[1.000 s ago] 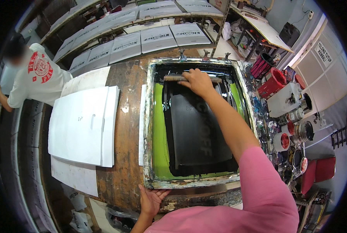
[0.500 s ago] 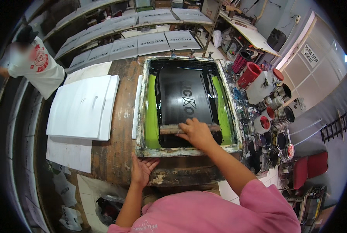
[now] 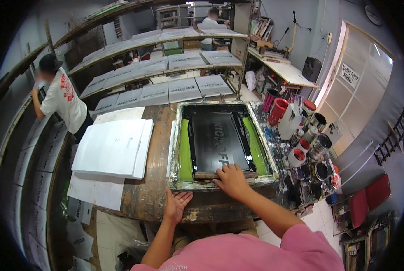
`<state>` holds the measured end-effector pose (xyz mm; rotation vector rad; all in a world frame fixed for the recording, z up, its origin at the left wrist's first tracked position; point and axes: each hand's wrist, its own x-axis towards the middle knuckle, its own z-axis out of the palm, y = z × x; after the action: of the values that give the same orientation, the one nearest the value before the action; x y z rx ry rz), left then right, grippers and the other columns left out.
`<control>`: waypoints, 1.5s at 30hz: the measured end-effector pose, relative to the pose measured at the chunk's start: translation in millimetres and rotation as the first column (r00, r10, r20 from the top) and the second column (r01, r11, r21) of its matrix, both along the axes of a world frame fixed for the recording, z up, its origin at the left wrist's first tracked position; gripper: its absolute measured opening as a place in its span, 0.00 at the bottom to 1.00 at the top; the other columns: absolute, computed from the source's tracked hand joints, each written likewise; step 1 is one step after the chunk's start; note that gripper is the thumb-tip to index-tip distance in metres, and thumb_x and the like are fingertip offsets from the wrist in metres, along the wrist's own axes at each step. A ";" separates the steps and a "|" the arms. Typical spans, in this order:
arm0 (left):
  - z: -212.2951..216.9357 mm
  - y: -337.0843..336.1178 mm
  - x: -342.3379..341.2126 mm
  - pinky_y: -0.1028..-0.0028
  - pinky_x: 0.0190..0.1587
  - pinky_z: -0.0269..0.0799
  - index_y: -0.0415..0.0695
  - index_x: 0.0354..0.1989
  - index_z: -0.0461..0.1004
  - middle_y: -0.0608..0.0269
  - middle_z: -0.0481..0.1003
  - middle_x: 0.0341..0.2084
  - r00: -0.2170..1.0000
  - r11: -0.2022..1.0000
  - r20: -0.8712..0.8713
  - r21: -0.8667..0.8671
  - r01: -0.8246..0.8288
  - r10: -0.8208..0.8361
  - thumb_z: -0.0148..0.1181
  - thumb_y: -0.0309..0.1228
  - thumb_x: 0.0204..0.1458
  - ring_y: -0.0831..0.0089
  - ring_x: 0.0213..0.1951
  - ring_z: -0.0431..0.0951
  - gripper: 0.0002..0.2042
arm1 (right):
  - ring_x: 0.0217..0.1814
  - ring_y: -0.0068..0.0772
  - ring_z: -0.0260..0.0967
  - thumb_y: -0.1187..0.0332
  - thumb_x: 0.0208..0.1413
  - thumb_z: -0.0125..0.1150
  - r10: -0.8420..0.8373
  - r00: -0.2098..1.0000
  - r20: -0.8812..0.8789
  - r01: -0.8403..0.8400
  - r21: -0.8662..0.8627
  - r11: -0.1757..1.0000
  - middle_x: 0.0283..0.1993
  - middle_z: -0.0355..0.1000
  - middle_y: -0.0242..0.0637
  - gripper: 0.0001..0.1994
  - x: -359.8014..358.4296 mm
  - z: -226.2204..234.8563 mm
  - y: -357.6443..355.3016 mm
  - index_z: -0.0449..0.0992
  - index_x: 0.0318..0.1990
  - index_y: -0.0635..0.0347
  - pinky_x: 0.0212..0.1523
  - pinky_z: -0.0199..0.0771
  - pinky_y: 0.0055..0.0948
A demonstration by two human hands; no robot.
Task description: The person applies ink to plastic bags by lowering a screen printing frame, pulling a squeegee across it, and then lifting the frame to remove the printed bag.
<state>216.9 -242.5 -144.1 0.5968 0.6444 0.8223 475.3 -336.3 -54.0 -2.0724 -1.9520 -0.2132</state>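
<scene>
A screen-printing frame (image 3: 179, 144) with green mesh borders and black ink lies on a worn wooden table (image 3: 154, 189). My right hand (image 3: 231, 179) grips a wooden-handled squeegee (image 3: 206, 175) at the frame's near edge. My left hand (image 3: 177, 205) rests flat and open against the near left corner of the frame, fingers spread. The black inked area (image 3: 220, 140) covers the middle of the mesh.
A stack of white sheets (image 3: 114, 147) lies left of the frame. Ink cans and red cups (image 3: 301, 135) crowd the table's right side. Racks of printed sheets (image 3: 165, 90) stand behind. One person (image 3: 62, 99) stands at the left; another is far back.
My right hand has pulled the squeegee from the far end of the frame to its near edge. My left hand stays at the near left corner. My head has lifted.
</scene>
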 end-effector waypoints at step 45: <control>95.9 188.1 -103.2 0.76 0.28 0.73 0.36 0.71 0.72 0.60 0.80 0.32 0.482 0.631 -0.544 0.775 -0.023 0.687 0.60 0.19 0.52 0.82 0.25 0.75 0.32 | 0.39 0.55 0.74 0.47 0.64 0.61 -0.135 0.990 0.029 0.116 0.356 0.927 0.36 0.80 0.52 0.25 50.2 240.6 108.7 0.83 0.41 0.67 0.50 0.62 0.44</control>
<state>113.6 -54.4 -48.1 1.6508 1.4089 1.2433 525.5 -227.6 186.6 -1.9660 -1.6598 -0.6055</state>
